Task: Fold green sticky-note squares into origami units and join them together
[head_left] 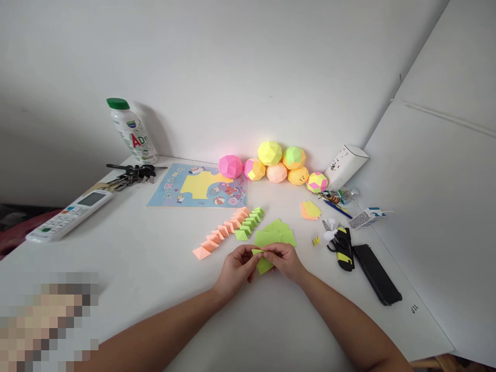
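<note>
Between them, my left hand (237, 271) and my right hand (285, 261) pinch a green paper square (265, 266) by its upper edge, where it looks partly folded. Both hands have their fingers closed on it, thumbs on top; the rest of the edge is hidden behind the fingers. Just beyond my hands lie loose green paper sheets (279, 232), spread in an overlapping pile. Left of that pile stands a row of folded green paper pieces (248, 223). Alongside it runs a longer row of folded peach paper pieces (220, 232).
Several faceted paper balls (270, 154) sit against the wall. A blue picture sheet (166, 194), a bottle (132, 132) and a remote control (72, 214) are on the left. At right lie a box cutter (344, 253), a black case (377, 274) and orange and yellow paper squares (311, 210).
</note>
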Demonstrator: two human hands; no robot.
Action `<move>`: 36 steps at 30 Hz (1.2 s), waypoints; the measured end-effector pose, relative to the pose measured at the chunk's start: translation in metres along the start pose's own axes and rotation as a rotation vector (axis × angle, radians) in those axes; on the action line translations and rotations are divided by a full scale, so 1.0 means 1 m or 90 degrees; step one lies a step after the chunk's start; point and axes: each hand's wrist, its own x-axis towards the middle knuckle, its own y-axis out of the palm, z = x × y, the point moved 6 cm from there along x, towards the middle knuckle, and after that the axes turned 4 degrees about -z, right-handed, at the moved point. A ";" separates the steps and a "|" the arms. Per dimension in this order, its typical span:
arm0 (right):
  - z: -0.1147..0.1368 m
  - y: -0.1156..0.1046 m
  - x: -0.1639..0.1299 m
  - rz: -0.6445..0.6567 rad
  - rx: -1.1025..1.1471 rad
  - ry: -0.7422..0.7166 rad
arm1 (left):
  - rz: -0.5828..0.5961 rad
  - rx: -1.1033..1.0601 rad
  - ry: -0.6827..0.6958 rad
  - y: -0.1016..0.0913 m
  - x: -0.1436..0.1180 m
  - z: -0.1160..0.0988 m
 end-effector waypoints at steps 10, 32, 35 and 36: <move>0.002 0.001 0.000 0.017 0.020 0.032 | 0.003 -0.023 -0.003 -0.001 0.001 0.004; 0.002 0.002 0.000 0.027 0.037 0.061 | 0.005 -0.051 -0.003 0.001 -0.001 -0.003; 0.002 0.001 0.000 0.020 0.041 0.061 | 0.003 -0.048 -0.002 0.000 -0.001 -0.004; 0.002 0.001 0.000 0.017 0.041 0.062 | 0.003 -0.047 -0.003 0.000 -0.001 -0.004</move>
